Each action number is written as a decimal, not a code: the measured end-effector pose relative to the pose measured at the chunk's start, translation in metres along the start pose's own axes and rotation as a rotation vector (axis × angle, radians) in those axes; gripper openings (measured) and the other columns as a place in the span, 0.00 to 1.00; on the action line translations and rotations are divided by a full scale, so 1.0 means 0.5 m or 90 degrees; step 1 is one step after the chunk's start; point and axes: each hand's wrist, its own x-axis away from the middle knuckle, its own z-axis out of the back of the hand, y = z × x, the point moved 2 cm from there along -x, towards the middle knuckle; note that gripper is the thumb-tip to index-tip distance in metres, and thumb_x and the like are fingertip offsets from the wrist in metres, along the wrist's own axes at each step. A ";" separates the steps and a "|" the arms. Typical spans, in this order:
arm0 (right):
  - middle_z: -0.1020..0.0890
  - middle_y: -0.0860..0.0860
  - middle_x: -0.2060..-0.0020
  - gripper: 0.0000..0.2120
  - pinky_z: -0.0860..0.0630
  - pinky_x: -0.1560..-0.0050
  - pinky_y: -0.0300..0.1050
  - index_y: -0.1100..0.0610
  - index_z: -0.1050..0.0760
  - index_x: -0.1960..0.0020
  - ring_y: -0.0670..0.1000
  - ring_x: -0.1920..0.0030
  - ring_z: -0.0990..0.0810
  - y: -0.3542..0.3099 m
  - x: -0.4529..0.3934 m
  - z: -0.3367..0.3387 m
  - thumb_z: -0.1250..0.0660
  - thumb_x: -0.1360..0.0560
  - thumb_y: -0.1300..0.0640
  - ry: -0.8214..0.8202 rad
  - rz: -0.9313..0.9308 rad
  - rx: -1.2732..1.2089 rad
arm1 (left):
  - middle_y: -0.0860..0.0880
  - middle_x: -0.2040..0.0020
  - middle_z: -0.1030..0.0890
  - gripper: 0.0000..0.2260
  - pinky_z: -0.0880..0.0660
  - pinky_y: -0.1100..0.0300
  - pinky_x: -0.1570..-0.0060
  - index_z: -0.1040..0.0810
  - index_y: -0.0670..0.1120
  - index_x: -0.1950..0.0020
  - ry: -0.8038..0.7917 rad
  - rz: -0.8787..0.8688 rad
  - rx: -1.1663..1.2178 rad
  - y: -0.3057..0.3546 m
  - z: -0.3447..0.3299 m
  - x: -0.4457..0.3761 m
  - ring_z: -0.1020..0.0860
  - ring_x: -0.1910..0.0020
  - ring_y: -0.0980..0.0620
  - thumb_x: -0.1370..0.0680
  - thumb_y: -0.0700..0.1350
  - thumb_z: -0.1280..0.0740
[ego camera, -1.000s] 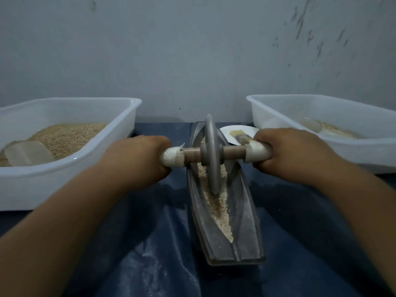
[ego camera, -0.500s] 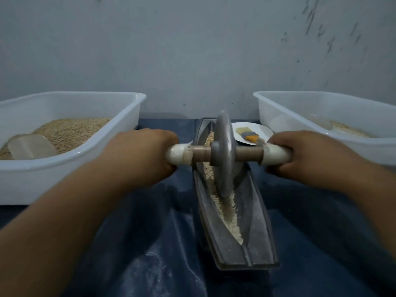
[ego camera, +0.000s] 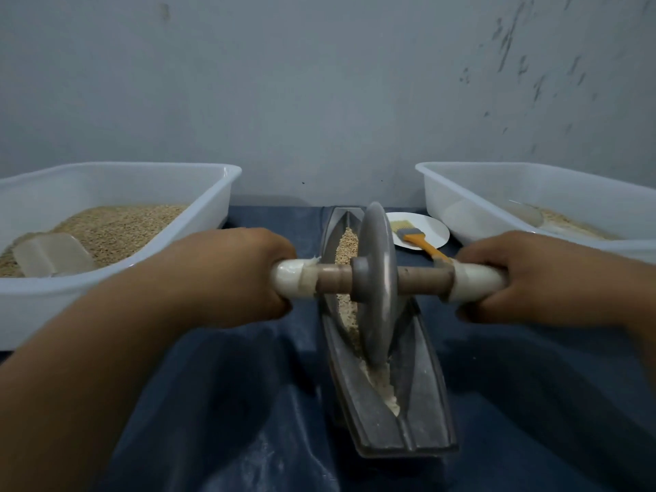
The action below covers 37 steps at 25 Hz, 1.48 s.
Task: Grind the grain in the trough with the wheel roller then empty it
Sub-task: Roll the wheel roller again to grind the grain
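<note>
A grey boat-shaped trough [ego camera: 419, 403] lies lengthwise on the dark blue cloth, with pale grain [ego camera: 346, 243] along its groove. The grey wheel roller [ego camera: 377, 282] stands upright in the groove near the trough's middle, on a wooden axle with white handle ends. My left hand [ego camera: 241, 275] grips the left handle and my right hand [ego camera: 525, 275] grips the right handle. Finer, lighter grain lies in the groove nearer to me.
A white tub [ego camera: 209, 193] with whole grain and a clear scoop [ego camera: 49, 255] stands at the left. Another white tub [ego camera: 461, 204] with some pale material stands at the right. A small white plate [ego camera: 435, 229] behind the roller holds an orange-handled brush [ego camera: 420, 241]. A grey wall is close behind.
The roller and both hands have moved toward me along the trough, from its far part to about its middle.
</note>
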 end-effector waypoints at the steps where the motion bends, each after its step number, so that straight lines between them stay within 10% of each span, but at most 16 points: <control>1: 0.20 0.40 0.64 0.12 0.26 0.64 0.45 0.35 0.23 0.56 0.42 0.63 0.21 -0.002 -0.015 -0.011 0.27 0.38 0.41 0.075 -0.004 0.000 | 0.58 0.65 0.22 0.07 0.32 0.61 0.67 0.27 0.59 0.60 0.056 0.023 -0.020 -0.001 -0.010 -0.010 0.24 0.66 0.59 0.31 0.54 0.29; 5: 0.21 0.42 0.60 0.08 0.30 0.61 0.45 0.40 0.25 0.54 0.49 0.56 0.22 -0.016 -0.043 -0.036 0.28 0.30 0.47 0.223 0.002 0.087 | 0.55 0.61 0.23 0.06 0.25 0.56 0.58 0.29 0.55 0.57 0.120 0.076 -0.027 -0.007 -0.042 -0.029 0.23 0.60 0.53 0.27 0.52 0.32; 13: 0.19 0.40 0.62 0.27 0.21 0.63 0.47 0.38 0.22 0.49 0.41 0.66 0.20 0.004 0.026 0.018 0.31 0.45 0.30 -0.093 0.012 0.043 | 0.66 0.61 0.21 0.13 0.30 0.63 0.68 0.27 0.67 0.55 -0.128 -0.025 0.051 0.009 0.016 0.023 0.23 0.65 0.66 0.35 0.57 0.27; 20: 0.21 0.42 0.60 0.08 0.31 0.62 0.44 0.40 0.25 0.54 0.49 0.57 0.23 -0.012 -0.043 -0.038 0.27 0.30 0.47 0.234 0.006 0.075 | 0.55 0.62 0.24 0.10 0.27 0.56 0.59 0.33 0.56 0.62 0.118 0.084 -0.033 -0.001 -0.040 -0.030 0.24 0.60 0.53 0.27 0.53 0.31; 28: 0.19 0.41 0.64 0.27 0.24 0.66 0.43 0.40 0.22 0.49 0.42 0.68 0.21 0.002 0.029 0.022 0.31 0.45 0.31 -0.115 0.021 0.023 | 0.68 0.61 0.22 0.14 0.32 0.66 0.70 0.27 0.67 0.55 -0.148 -0.025 0.049 0.005 0.021 0.024 0.23 0.66 0.67 0.34 0.57 0.26; 34: 0.21 0.41 0.63 0.09 0.28 0.61 0.45 0.39 0.27 0.59 0.46 0.58 0.22 -0.004 -0.041 -0.033 0.26 0.32 0.47 0.175 0.012 0.016 | 0.55 0.66 0.26 0.09 0.34 0.60 0.67 0.32 0.56 0.62 0.155 0.053 -0.075 0.012 -0.034 -0.025 0.28 0.66 0.58 0.28 0.52 0.32; 37: 0.22 0.41 0.64 0.09 0.29 0.61 0.44 0.40 0.27 0.58 0.45 0.58 0.22 -0.005 -0.032 -0.030 0.27 0.32 0.46 0.152 0.007 0.066 | 0.55 0.62 0.23 0.08 0.28 0.59 0.61 0.31 0.56 0.60 0.110 0.047 -0.044 0.006 -0.035 -0.025 0.23 0.60 0.55 0.28 0.53 0.32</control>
